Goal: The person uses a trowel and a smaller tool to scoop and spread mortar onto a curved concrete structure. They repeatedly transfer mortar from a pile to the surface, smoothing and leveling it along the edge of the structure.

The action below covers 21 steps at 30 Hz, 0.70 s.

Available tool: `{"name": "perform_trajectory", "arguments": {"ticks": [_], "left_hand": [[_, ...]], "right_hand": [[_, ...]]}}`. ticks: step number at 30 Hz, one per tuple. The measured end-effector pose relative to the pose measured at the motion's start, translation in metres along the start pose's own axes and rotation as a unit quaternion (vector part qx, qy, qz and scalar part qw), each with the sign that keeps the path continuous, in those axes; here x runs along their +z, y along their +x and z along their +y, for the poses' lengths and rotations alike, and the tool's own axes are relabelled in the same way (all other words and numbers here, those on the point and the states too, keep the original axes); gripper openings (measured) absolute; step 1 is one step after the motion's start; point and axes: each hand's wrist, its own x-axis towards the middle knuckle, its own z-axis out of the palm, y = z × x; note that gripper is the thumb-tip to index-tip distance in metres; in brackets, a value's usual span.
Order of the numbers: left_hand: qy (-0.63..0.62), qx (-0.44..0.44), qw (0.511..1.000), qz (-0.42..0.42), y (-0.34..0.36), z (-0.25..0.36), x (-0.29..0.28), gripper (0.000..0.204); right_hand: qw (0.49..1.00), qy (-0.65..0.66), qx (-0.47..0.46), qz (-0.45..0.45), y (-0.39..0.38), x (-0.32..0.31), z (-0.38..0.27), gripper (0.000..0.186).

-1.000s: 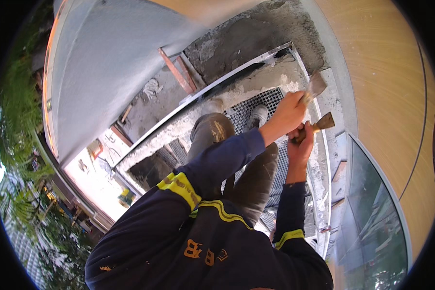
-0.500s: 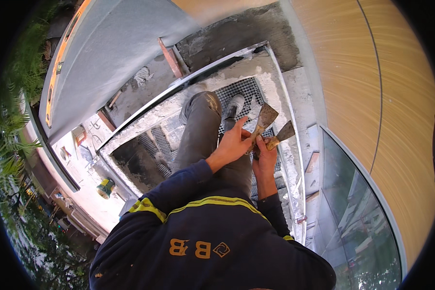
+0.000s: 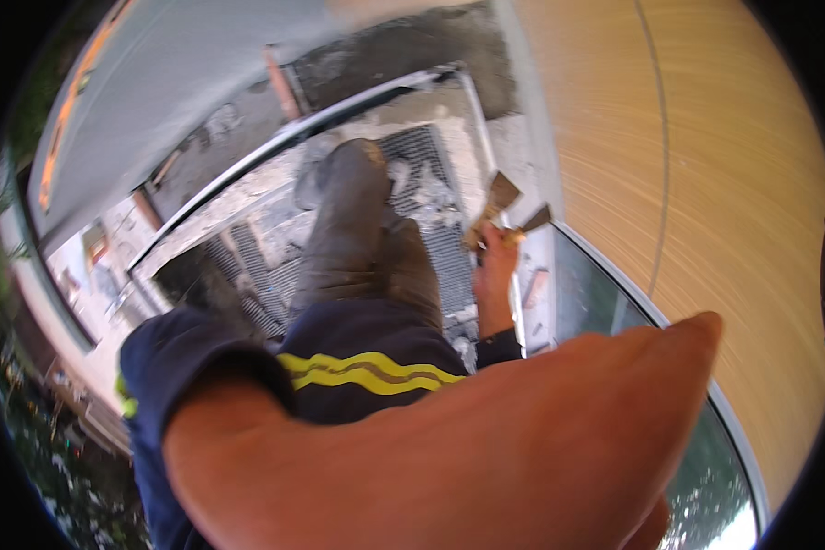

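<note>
My right hand point(image 3: 497, 275) is closed on two putty knives at the right edge of the frame around my feet. The upper putty knife point(image 3: 499, 196) has a wide, worn blade; the other putty knife point(image 3: 535, 219) has a darker blade that points right. Both light handles lie together at the fingers. My left hand point(image 3: 467, 431) is raised very close to the view, blurred, and covers much of the lower part. Its fingers are partly out of view, so what they do or hold cannot be made out.
Below my bent legs point(image 3: 339, 220) are grey grid mats point(image 3: 440, 238) and a dusty, rubble-strewn base with a raised metal rim point(image 3: 330, 115). A tan wall point(image 3: 742, 165) stands at right, above a glass panel point(image 3: 591, 284). A reddish piece point(image 3: 282, 84) stands beyond the rim.
My left hand has left the putty knives and come up close to the view. My right hand keeps both knives, now further right of my legs. The whole view has shifted and blurred.
</note>
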Motion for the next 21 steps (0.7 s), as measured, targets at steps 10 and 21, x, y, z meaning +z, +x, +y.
{"name": "perform_trajectory", "arguments": {"ticks": [10, 21], "left_hand": [[0.191, 0.014, 0.98, 0.057, -0.01, 0.011, 0.017, 0.047], [0.342, 0.161, 0.803, 0.461, -0.038, -0.11, -0.008, 0.037]], "right_hand": [[0.997, -0.059, -0.022, -0.035, -0.004, 0.047, -0.01, 0.024], [0.794, -0.515, -0.275, -0.173, 0.071, -0.02, 0.006, 0.016]]}}
